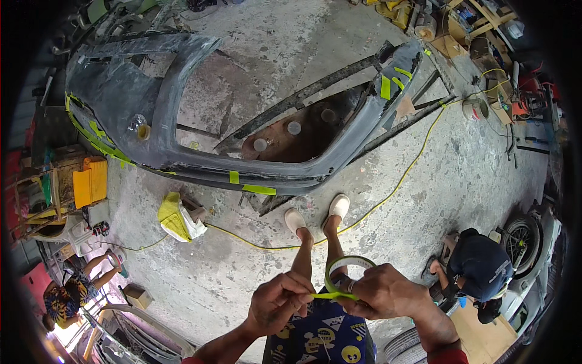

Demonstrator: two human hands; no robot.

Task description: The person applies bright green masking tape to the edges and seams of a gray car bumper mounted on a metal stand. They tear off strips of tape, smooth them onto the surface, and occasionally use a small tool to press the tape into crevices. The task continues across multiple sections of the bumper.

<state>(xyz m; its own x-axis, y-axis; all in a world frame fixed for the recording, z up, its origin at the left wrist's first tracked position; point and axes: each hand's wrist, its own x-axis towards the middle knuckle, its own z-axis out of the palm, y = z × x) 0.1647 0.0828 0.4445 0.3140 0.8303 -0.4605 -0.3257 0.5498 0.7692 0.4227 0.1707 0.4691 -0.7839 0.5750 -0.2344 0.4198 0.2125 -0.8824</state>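
A roll of bright green masking tape (329,273) is gripped in my right hand (383,291), its ring standing up from my fingers. My left hand (279,301) pinches the loose end, and a short green strip stretches between both hands in front of my patterned shorts. Beyond my feet lies a large grey car body panel (168,103) with window and door openings. Green tape pieces (259,190) stick along its near lower edge, its left rim and its upper right end.
A yellow cable (418,159) curves across the concrete floor past my feet. A bag with yellow cloth (174,216) stands at left. One person (482,267) crouches by a wheel at right; another person (65,298) is at lower left. Clear cups (294,128) stand within the panel's opening.
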